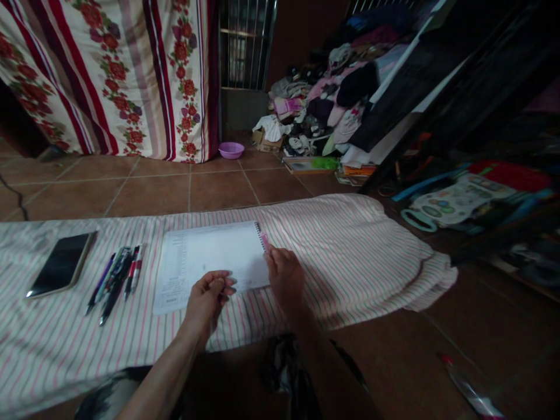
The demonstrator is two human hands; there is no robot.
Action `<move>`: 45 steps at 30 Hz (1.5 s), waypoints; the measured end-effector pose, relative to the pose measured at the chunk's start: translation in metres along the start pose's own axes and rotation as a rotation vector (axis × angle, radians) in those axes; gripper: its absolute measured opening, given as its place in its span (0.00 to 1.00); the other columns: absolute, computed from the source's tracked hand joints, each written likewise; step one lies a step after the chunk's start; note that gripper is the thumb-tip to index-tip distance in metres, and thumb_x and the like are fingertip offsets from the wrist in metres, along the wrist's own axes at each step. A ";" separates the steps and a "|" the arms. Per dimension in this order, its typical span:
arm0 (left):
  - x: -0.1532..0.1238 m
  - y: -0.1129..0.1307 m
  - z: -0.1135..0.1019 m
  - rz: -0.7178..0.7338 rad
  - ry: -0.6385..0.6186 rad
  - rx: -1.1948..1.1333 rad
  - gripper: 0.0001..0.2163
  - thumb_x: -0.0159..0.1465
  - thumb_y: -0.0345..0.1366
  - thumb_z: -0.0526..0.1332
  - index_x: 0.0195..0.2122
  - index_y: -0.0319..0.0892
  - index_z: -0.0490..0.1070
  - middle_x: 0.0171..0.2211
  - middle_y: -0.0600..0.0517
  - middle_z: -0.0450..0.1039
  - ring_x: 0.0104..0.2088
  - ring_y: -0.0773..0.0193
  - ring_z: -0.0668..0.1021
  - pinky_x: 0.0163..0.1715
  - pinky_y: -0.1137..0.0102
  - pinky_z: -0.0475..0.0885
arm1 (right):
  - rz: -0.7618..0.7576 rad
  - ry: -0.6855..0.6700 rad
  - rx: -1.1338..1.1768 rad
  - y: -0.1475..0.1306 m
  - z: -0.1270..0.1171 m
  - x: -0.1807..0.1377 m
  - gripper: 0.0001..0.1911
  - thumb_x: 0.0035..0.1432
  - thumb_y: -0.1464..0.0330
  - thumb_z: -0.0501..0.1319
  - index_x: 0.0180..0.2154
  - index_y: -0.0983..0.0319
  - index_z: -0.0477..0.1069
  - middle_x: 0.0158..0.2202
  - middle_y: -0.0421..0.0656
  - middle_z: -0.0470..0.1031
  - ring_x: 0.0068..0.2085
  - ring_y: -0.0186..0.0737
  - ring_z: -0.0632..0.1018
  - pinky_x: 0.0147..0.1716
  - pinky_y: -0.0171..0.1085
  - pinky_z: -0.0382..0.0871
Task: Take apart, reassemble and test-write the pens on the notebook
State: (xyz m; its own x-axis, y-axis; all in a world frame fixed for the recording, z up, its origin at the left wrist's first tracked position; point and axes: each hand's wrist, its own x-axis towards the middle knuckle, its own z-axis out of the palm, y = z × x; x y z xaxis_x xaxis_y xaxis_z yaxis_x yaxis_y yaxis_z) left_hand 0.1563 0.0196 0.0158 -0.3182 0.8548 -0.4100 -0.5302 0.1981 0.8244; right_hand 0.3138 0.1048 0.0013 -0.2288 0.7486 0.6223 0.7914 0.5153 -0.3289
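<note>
A spiral-bound notebook (227, 248) lies on the striped cloth, its page white with a printed column down the left side and its coil to the right. Over the lower edge of the page, my left hand (210, 294) has its fingers curled and pressed together; whatever is in them, if anything, cannot be made out. At the coil side, my right hand (285, 274) is closed, pinching a small pink object (265, 240) beside the notebook's spiral edge. Its exact kind is too blurred to tell.
Several pens (116, 280) and a dark-screened phone (62, 263) lie left of the notebook on the striped cloth (341, 251). Beyond are a floral curtain (118, 76), a purple basin (231, 150) and a clothes heap (328, 99). A colourful toy (464, 198) stands right.
</note>
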 end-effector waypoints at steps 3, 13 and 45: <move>-0.001 -0.002 0.003 -0.036 -0.034 0.041 0.12 0.46 0.35 0.65 0.32 0.35 0.71 0.25 0.48 0.75 0.21 0.71 0.72 0.21 0.76 0.61 | 0.101 -0.028 -0.055 0.006 -0.011 0.003 0.16 0.60 0.63 0.54 0.47 0.64 0.67 0.30 0.46 0.75 0.32 0.42 0.73 0.33 0.37 0.64; -0.004 0.001 0.002 -0.033 -0.068 0.104 0.13 0.45 0.37 0.66 0.31 0.36 0.72 0.25 0.49 0.75 0.22 0.69 0.73 0.21 0.75 0.62 | 0.485 -0.200 -0.346 0.096 -0.058 0.040 0.13 0.58 0.62 0.54 0.42 0.60 0.69 0.35 0.45 0.77 0.37 0.43 0.76 0.32 0.36 0.62; 0.001 -0.012 0.000 -0.097 -0.045 0.124 0.18 0.42 0.42 0.69 0.30 0.37 0.70 0.23 0.52 0.73 0.23 0.71 0.73 0.24 0.77 0.65 | 0.615 -0.465 -0.568 0.196 -0.046 0.069 0.18 0.57 0.61 0.50 0.43 0.56 0.73 0.44 0.47 0.75 0.43 0.46 0.75 0.35 0.39 0.65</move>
State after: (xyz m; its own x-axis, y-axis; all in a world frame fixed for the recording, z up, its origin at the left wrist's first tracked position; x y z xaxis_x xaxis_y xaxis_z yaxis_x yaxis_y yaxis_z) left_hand 0.1618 0.0182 0.0052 -0.2332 0.8490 -0.4742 -0.4546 0.3359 0.8249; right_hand 0.4796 0.2384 0.0126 0.2130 0.9745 0.0710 0.9769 -0.2110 -0.0346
